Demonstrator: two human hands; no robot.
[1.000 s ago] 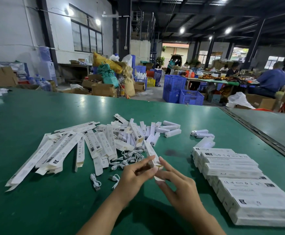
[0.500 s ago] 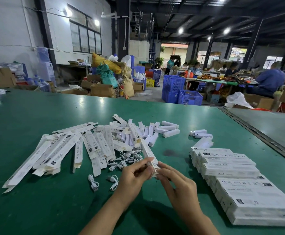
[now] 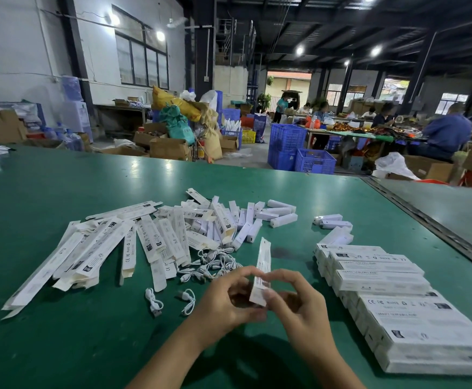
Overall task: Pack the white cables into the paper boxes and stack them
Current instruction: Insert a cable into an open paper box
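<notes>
Both hands point(image 3: 260, 301) pinch one paper box point(image 3: 261, 272) — upright, above the table point(image 3: 61, 346).

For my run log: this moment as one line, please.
left hand: holds paper box | right hand: holds same box | loose cables: on table | packed boxes: stacked right

I cannot read the blurred print on the slim white paper box point(image 3: 264, 256); fingers point(image 3: 272, 297) cover its lower end.
</notes>
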